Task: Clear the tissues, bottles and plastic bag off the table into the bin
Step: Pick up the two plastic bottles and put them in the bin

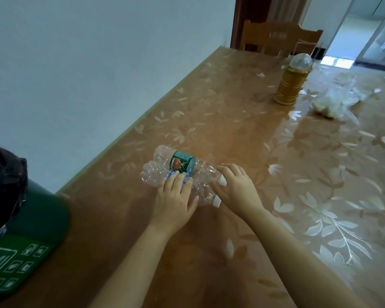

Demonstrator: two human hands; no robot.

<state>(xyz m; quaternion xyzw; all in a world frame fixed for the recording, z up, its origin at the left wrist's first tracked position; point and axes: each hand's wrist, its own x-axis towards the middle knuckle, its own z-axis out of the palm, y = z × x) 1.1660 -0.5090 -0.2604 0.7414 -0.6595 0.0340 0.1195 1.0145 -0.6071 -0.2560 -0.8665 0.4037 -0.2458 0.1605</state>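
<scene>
Two crushed clear plastic bottles lie side by side on the table. The farther bottle [176, 160] has a green label and a white cap by my right hand. The nearer bottle [153, 176] has a blue label and a white cap lower down. My left hand [175, 198] lies over the nearer bottle, fingers curled on it. My right hand [236, 185] grips the necks of the bottles at their cap ends. A clear plastic bag [333, 103] with something pale inside lies far right. The green bin [25, 236] with a black liner stands at the left edge.
A gold lantern-like object [291, 83] stands on the table [231, 121] near the bag. A wooden chair [276, 38] sits at the table's far end. A white wall runs along the table's left side. A doorway opens at the far right.
</scene>
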